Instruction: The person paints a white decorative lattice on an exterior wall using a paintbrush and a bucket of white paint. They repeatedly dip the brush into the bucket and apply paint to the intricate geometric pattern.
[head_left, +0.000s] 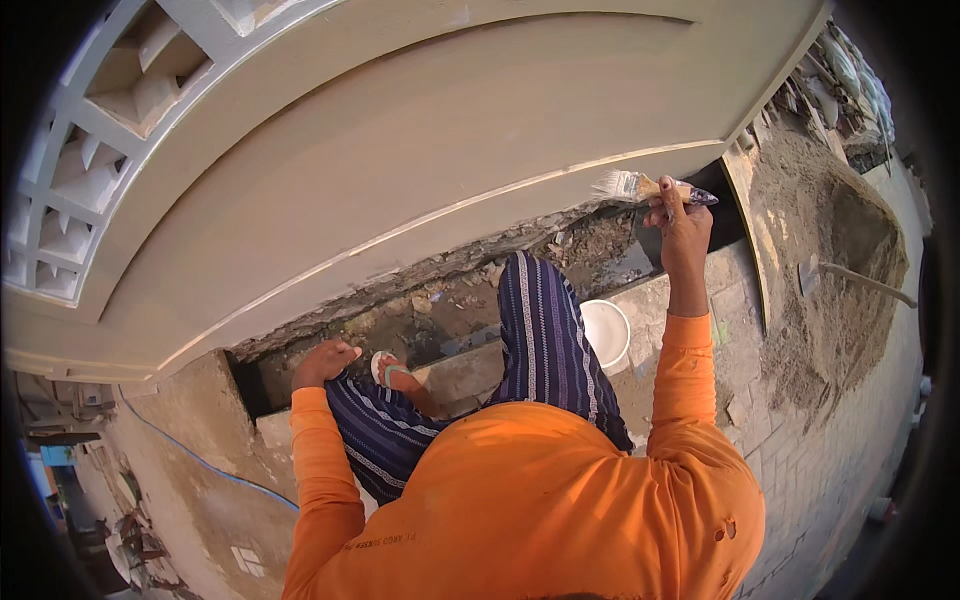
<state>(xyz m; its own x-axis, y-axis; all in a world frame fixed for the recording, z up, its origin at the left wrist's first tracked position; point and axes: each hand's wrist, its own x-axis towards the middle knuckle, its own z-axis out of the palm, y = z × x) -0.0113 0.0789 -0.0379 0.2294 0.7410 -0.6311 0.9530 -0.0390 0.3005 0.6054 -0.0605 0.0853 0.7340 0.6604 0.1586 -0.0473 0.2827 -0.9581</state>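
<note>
My right hand (681, 214) grips a flat paintbrush (643, 187) by its stained handle, with the whitish bristles pointing left, near the base of a beige painted wall (480, 127). My left hand (324, 362) rests at my left knee, its fingers loosely curled; whether they hold anything cannot be told. Beside my right knee stands a round white tub (606, 333) with white inside, partly hidden by the trouser leg. A light moulding strip (442, 211) runs along the wall's lower part.
An open drainage ditch (450, 315) with rubble runs under the wall. On the right, a sand heap (847, 247) bears a long-handled tool (862, 280) behind a board (746, 247). A blue hose (202, 461) lies on the left paving. Ventilation blocks (82, 169) top the wall.
</note>
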